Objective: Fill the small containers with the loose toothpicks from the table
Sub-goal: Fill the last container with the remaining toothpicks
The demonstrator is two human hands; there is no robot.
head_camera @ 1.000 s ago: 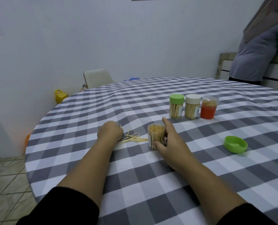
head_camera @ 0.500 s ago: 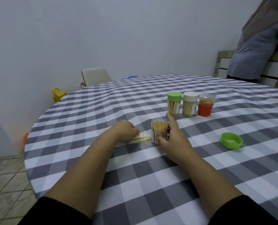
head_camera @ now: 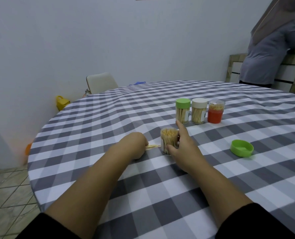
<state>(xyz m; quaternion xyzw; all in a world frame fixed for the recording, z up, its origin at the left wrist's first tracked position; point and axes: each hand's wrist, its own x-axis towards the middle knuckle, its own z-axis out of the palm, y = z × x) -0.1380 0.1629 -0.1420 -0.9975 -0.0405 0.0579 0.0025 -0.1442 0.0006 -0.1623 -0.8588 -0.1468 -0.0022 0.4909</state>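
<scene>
Fingers [head_camera: 144,144] of left hand [head_camera: 132,145] curl round toothpick bundle [head_camera: 153,146] on worktop [head_camera: 108,121]; right hand [head_camera: 182,149] grips open container [head_camera: 169,140], index finger raised straight.

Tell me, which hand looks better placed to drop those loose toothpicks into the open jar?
Probably the left hand: it already pinches the bundle of toothpicks just beside the open jar. The right hand is busy gripping that jar to steady it.

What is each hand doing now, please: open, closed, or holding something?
Left hand: closed, pinching a bundle of toothpicks on the table.
Right hand: holding the open toothpick container, index finger extended.
</scene>
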